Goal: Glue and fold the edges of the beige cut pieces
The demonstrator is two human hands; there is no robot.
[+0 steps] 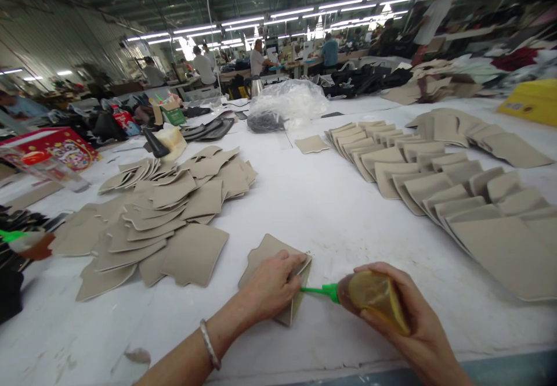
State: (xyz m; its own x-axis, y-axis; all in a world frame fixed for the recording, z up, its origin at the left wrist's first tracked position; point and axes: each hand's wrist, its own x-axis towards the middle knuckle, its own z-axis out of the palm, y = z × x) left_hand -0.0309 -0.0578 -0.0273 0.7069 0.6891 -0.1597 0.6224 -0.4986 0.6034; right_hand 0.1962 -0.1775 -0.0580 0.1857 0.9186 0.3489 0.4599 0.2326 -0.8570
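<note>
My right hand (413,316) is wrapped round a squeeze bottle (374,299), tilted on its side, with amber liquid in it. Its thin green nozzle points left, and the tip is right beside a beige leather-like panel (265,252) on the table. On that panel lies my left hand (272,284), index finger stretched to the far right corner and the other fingers curled at the edge. The panel's right side looks folded or doubled, and my hand covers its middle. A bracelet (209,344) circles my left wrist.
Heaped beige panels (195,252) lie to the left. More panels (435,183) stand in overlapping rows to the right. Farther back are a clear plastic bag (289,104), a red box (65,148) and a yellow box (531,101). Another green-tipped bottle (32,244) is at far left.
</note>
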